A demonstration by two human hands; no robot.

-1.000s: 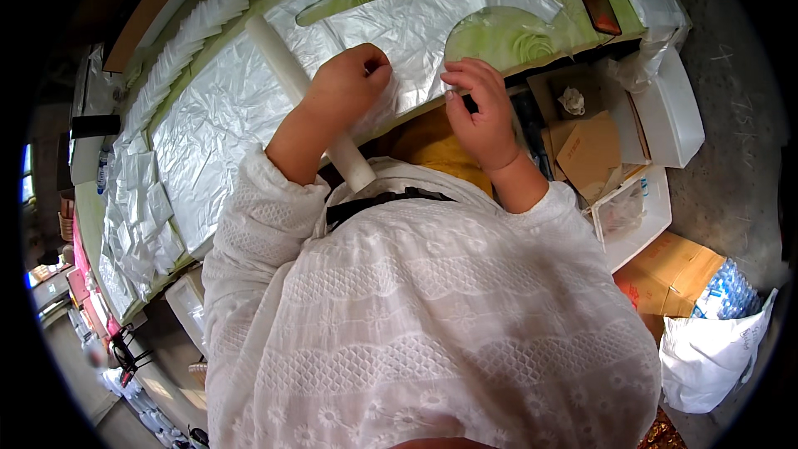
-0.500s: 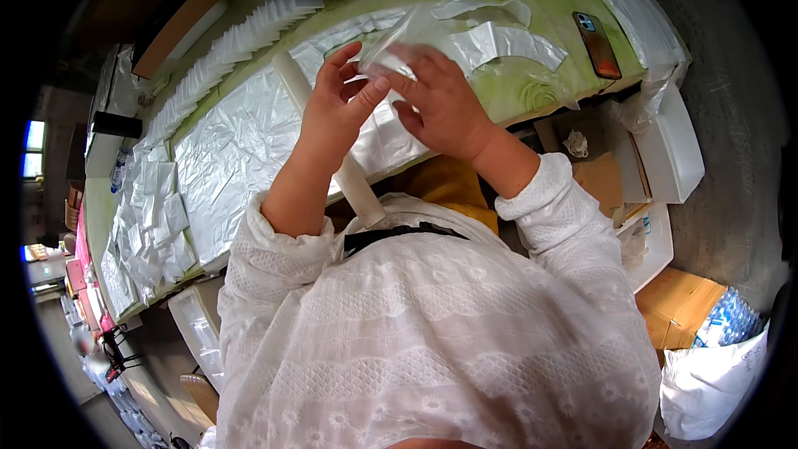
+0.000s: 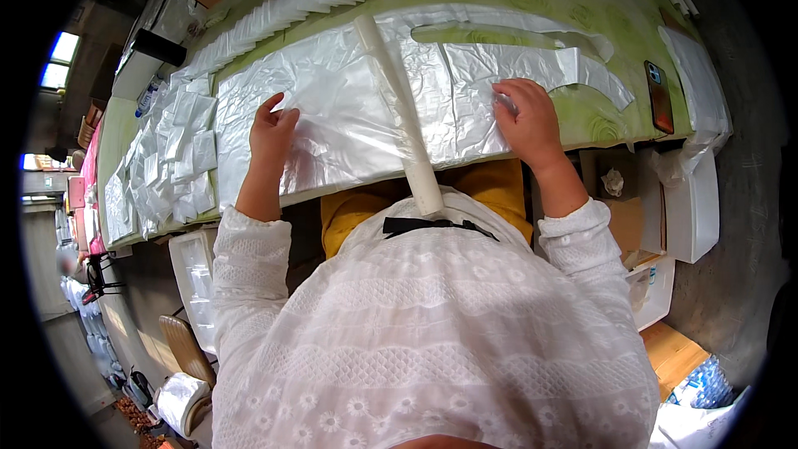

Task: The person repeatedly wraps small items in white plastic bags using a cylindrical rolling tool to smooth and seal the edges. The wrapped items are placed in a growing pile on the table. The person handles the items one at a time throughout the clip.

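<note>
Between the half-curled left hand (image 3: 271,135) and right hand (image 3: 530,122), a white roll (image 3: 405,123) crosses silvery plastic film (image 3: 337,120); whether either pinches film, I cannot tell.

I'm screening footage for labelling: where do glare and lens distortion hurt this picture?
In the head view, glare whitens patches of the plastic carrier bag; in the head view, the window at left looks washed out; in the head view, the green table bows along its front edge, while left hand and right hand keep readable outlines.
</note>
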